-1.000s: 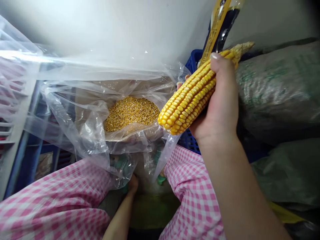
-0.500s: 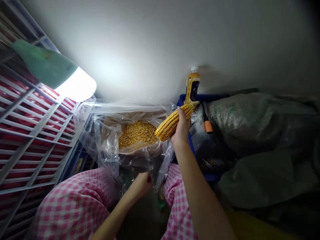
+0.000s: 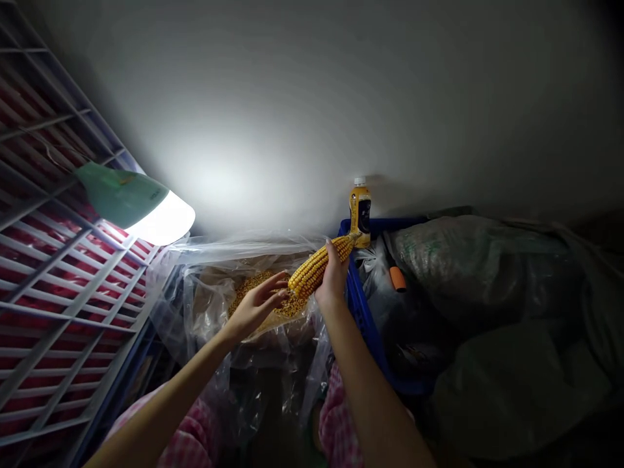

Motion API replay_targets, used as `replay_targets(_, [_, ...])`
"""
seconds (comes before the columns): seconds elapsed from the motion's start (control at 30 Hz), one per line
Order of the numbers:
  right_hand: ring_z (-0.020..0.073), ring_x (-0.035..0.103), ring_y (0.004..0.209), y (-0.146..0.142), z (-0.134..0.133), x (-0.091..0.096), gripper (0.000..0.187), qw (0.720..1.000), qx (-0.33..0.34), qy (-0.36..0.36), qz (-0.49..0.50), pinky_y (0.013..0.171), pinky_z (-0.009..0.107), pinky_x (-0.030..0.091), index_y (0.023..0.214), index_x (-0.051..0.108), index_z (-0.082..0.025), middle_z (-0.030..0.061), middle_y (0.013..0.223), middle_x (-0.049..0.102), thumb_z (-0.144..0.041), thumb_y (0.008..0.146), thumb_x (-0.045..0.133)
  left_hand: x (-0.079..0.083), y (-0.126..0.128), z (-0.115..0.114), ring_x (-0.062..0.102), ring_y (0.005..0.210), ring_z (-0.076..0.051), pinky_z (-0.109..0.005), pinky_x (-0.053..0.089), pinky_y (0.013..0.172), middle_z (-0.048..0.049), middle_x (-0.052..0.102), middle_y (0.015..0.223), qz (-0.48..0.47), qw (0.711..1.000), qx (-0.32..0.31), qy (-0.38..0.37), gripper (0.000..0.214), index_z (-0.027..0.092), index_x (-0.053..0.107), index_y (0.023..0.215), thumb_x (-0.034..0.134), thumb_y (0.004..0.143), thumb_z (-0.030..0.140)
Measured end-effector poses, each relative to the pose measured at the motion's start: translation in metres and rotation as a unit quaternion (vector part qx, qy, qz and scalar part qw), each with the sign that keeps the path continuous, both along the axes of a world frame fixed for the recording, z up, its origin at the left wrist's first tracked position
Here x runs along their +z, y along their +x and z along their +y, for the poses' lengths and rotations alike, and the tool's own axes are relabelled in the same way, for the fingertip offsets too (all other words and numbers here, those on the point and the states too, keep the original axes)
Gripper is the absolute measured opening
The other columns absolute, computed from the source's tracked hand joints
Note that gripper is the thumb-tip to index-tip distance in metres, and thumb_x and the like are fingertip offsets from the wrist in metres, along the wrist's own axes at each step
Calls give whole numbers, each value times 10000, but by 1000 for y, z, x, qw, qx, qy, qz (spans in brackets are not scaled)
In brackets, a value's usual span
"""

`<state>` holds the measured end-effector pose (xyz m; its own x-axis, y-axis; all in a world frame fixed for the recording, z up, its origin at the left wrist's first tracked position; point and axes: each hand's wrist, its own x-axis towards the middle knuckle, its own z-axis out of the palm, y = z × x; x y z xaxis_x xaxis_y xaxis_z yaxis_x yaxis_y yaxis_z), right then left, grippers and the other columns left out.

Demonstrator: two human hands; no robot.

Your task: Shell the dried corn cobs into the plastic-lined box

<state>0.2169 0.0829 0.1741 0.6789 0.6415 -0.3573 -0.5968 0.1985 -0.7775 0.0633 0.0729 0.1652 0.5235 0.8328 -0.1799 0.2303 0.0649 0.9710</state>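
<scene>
A yellow ear of corn (image 3: pixel 312 270) is gripped around its middle by my right hand (image 3: pixel 334 276), thumb on top, its husk end pointing up and right. My left hand (image 3: pixel 258 304) reaches to the ear's lower left tip with fingers extended and apart. Whether its fingertips touch the kernels I cannot tell. Below both hands a clear plastic bag (image 3: pixel 209 305) lines a container, with loose corn kernels (image 3: pixel 244 289) inside. My left hand hides part of the kernels.
A lit bulb lamp (image 3: pixel 141 201) hangs at the left before a slatted plastic crate (image 3: pixel 63 266). Right of the bag stands a blue basket (image 3: pixel 358 312) with dark bags and an orange-handled tool (image 3: pixel 397 279). A yellow bottle (image 3: pixel 360 211) stands by the wall. Bulky sacks (image 3: pixel 453 260) lie at the right.
My left hand has risen from near my lap to the ear's tip, and its curled fingers have opened. My right hand still holds the ear of corn. The view has tilted up slightly.
</scene>
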Motion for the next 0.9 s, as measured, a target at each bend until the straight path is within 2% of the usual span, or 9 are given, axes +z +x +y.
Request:
replay_targets(0.1, [160, 567, 922, -6, 8, -2, 555, 1000, -6, -6, -13, 823, 332, 468, 1119, 440, -229, 22, 1082, 557, -424, 636, 631, -7, 6, -2, 561, 988, -215, -318, 459, 828, -127, 553, 1173, -62, 998, 18, -7, 625, 105, 415, 1263, 568, 734, 401])
replay_targets(0.3, [160, 556, 956, -25, 23, -9, 556, 998, -25, -2, -60, 872, 346, 441, 1136, 426, -232, 31, 1144, 531, -384, 643, 633, -30, 3, 10, 552, 1011, -228, -356, 444, 862, -127, 544, 1191, -87, 995, 53, 16, 558, 106, 442, 1239, 566, 747, 337])
replay_targets(0.4, [158, 549, 969, -36, 32, -12, 579, 996, -37, -1, -77, 886, 343, 432, 1158, 407, -212, 51, 1162, 520, -384, 650, 626, -36, -4, 16, 546, 1027, -223, -349, 434, 882, -118, 546, 1190, -84, 993, 73, 46, 525, 110, 457, 1226, 550, 753, 317])
replay_targets(0.53, [162, 543, 988, -53, 40, -15, 594, 994, -48, -5, -94, 882, 339, 435, 1163, 398, -194, 62, 1144, 533, -415, 656, 615, -34, -14, 24, 546, 1027, -214, -317, 431, 881, -104, 571, 1156, -41, 990, 94, 102, 482, 104, 485, 1199, 517, 749, 274])
replay_targets(0.73, [157, 515, 1058, -72, 44, -15, 603, 987, -71, 4, -145, 919, 333, 416, 1227, 337, -191, 83, 1252, 456, -437, 717, 544, -28, -24, 38, 585, 915, -183, -292, 448, 823, -74, 620, 1074, 48, 972, 128, 192, 462, 120, 551, 1143, 425, 699, 125])
replay_targets(0.8, [161, 511, 1067, -75, 45, -14, 611, 987, -81, -9, -137, 924, 336, 416, 1236, 323, -181, 89, 1256, 451, -441, 724, 533, -25, -27, 43, 569, 961, -182, -305, 421, 876, -62, 614, 1098, 45, 973, 125, 190, 473, 131, 574, 1120, 391, 685, 96])
replay_targets(0.9, [161, 506, 1078, -77, 46, -13, 612, 986, -95, -21, -133, 943, 340, 403, 1233, 320, -165, 93, 1249, 460, -430, 725, 534, -18, -32, 47, 493, 1103, -207, -330, 369, 952, -70, 545, 1206, 0, 988, 92, 126, 484, 118, 527, 1181, 426, 708, 149])
